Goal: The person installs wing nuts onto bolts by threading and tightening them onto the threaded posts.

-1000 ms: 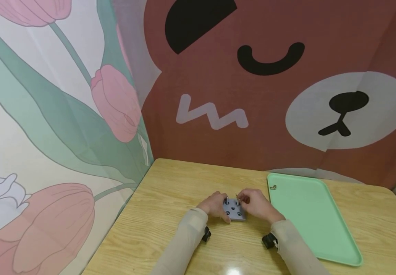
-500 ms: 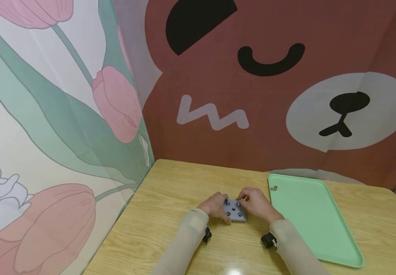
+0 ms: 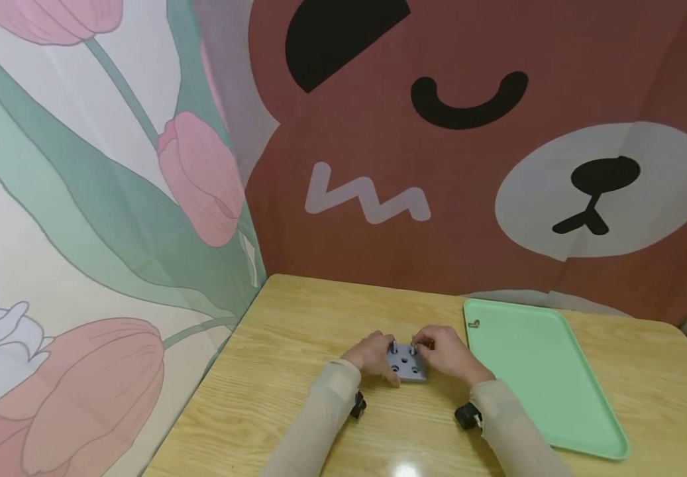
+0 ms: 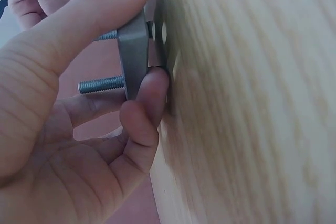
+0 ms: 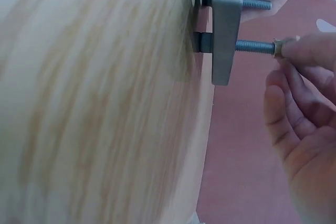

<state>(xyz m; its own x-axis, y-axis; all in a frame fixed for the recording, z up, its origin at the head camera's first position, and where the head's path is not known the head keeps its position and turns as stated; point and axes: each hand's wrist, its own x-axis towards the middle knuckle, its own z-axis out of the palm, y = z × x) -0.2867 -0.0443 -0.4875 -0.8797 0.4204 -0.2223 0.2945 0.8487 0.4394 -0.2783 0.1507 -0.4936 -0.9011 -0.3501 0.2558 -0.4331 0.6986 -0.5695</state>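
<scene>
A grey metal plate (image 3: 405, 372) with several holes is held by my left hand (image 3: 373, 354), thumb on its near edge and fingers at the far side. In the left wrist view, a fingertip reaches beneath the plate beside the wood. Two threaded bolts stand up through the plate: a left bolt (image 3: 394, 347) and a right bolt (image 5: 254, 46). The right bolt's head (image 5: 206, 42) shows below the plate. My right hand (image 3: 446, 354) pinches a small brass-coloured nut (image 5: 279, 49) at that bolt's tip, thumb and finger partly covering it.
A pale green tray (image 3: 546, 384) lies on the wooden table (image 3: 295, 318) to the right. Another small brass-coloured piece (image 3: 474, 324) sits in its far left corner. A printed bear curtain (image 3: 343, 258) hangs behind the table.
The right fingertips shift slightly around the top of the right bolt, staying at its tip. The left hand and the plate keep their place.
</scene>
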